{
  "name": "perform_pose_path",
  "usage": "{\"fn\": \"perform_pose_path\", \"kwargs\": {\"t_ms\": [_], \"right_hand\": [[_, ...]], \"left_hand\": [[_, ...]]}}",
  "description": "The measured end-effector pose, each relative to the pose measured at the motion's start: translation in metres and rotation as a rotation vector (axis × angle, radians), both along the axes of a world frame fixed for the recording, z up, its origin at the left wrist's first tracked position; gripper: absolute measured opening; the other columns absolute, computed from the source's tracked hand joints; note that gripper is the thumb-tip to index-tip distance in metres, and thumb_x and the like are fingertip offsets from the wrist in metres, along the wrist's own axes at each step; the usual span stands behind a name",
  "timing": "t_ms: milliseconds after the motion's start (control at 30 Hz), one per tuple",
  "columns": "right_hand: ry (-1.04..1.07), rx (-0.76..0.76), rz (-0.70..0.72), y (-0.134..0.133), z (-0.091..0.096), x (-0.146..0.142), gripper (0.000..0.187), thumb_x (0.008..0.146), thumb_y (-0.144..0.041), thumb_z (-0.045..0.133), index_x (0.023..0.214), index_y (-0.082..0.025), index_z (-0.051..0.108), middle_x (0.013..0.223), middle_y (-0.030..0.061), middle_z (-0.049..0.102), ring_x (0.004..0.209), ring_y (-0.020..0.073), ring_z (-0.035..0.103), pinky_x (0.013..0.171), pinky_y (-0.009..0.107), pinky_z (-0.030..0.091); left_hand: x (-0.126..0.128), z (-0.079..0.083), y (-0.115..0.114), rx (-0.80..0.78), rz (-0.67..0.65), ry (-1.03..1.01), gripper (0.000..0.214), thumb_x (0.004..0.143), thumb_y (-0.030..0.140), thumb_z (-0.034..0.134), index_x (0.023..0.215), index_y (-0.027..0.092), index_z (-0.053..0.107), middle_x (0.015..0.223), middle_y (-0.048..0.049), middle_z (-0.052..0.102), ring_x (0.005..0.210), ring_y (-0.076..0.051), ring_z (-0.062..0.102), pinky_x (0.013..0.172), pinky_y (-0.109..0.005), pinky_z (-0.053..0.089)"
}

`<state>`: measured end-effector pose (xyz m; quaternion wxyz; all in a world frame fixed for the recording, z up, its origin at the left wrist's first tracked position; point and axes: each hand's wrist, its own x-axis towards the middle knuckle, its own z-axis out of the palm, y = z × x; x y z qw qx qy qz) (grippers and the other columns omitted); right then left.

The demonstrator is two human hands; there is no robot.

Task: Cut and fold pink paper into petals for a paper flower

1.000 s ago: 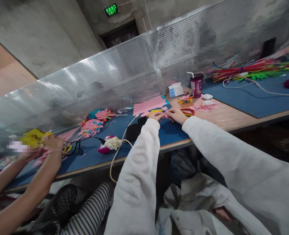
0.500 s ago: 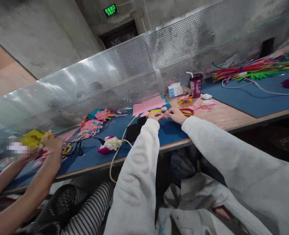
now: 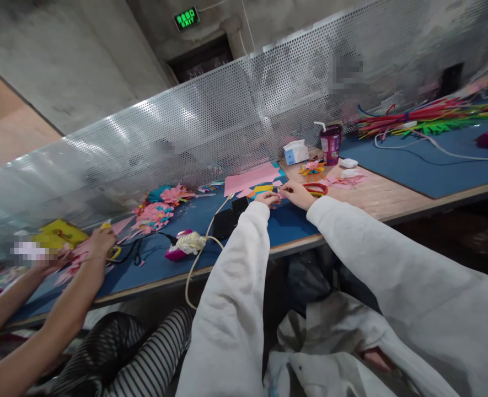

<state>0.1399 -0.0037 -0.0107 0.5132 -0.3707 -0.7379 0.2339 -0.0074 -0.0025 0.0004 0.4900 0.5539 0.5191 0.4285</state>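
Close together over the table's front part, my left hand [image 3: 267, 198] and my right hand [image 3: 294, 195] meet with their fingers pinched. A small piece of pink paper [image 3: 281, 193] shows between the fingertips, mostly covered by them. Just behind my left hand lie yellow paper pieces [image 3: 264, 188] and a large pink sheet [image 3: 250, 177]. Red-handled scissors [image 3: 318, 190] rest beside my right hand, partly hidden behind it.
A purple cup with a straw [image 3: 331, 146], a tissue pack [image 3: 296, 153] and a paper flower [image 3: 312, 167] stand behind. Left of me are black boxes [image 3: 223, 222], a power strip [image 3: 183, 245], pink paper flowers [image 3: 155, 215] and a co-worker's hand [image 3: 102, 241].
My left hand's fingers have curled a little lower, while my right hand stays nearly in place. The co-worker's hand has moved slightly to the right.
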Motion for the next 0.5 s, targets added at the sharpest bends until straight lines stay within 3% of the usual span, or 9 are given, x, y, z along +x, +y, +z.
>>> {"fn": "perform_pose_path", "kwargs": {"t_ms": [167, 367, 500], "right_hand": [[0.022, 0.089, -0.065, 0.008, -0.007, 0.0, 0.01, 0.077, -0.023, 0.058, 0.082, -0.015, 0.06, 0.077, 0.0036, 0.056, 0.063, 0.0129, 0.048, 0.065, 0.026, 0.043], [-0.102, 0.247, -0.052, 0.004, -0.007, 0.002, 0.032, 0.076, -0.017, 0.06, 0.108, -0.014, 0.057, 0.094, 0.0081, 0.055, 0.066, 0.0135, 0.051, 0.066, 0.027, 0.046], [-0.215, 0.299, -0.056, 0.0, -0.004, 0.003, 0.024, 0.079, -0.015, 0.058, 0.103, -0.015, 0.06, 0.094, 0.0087, 0.055, 0.073, 0.016, 0.054, 0.071, 0.029, 0.046]], "left_hand": [[-0.001, 0.006, -0.003, 0.002, 0.107, -0.113, 0.009, 0.066, 0.013, 0.065, 0.061, 0.016, 0.058, 0.055, -0.0002, 0.062, 0.059, -0.013, 0.062, 0.052, -0.022, 0.044], [0.0, 0.016, -0.013, -0.054, 0.155, -0.196, 0.011, 0.068, 0.014, 0.062, 0.061, 0.016, 0.053, 0.056, 0.0002, 0.059, 0.06, -0.012, 0.06, 0.057, -0.024, 0.044], [0.0, 0.015, -0.012, -0.052, 0.14, -0.212, 0.011, 0.068, 0.013, 0.062, 0.061, 0.016, 0.054, 0.056, 0.0006, 0.059, 0.058, -0.012, 0.059, 0.056, -0.025, 0.043]]}}
